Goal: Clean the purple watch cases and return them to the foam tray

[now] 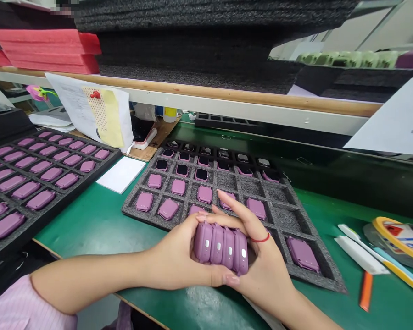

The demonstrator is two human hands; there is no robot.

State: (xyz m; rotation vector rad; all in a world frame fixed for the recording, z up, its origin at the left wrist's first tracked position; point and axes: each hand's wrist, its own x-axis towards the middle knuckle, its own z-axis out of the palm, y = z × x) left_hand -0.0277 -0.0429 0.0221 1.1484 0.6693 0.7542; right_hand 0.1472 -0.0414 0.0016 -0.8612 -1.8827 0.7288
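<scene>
Several purple watch-shaped cases (220,247) stand side by side in a row, pressed together between both hands. My left hand (182,256) wraps round the row from the left, its thumb along the bottom edge. From the right, my right hand (265,261) closes on the same row, with a red string round one finger. Small silver buttons show on the sides of the cases. Just behind the hands lies a black foam tray (294,215) with more purple cases, some dark-screened pieces in its back rows and several bare compartments.
A second foam tray (106,167) full of purple cases lies at the left. White paper (121,175) sits between the trays. At the right are a tape roll (399,238), brushes and an orange stick (366,291). A shelf (206,98) with black foam crosses above.
</scene>
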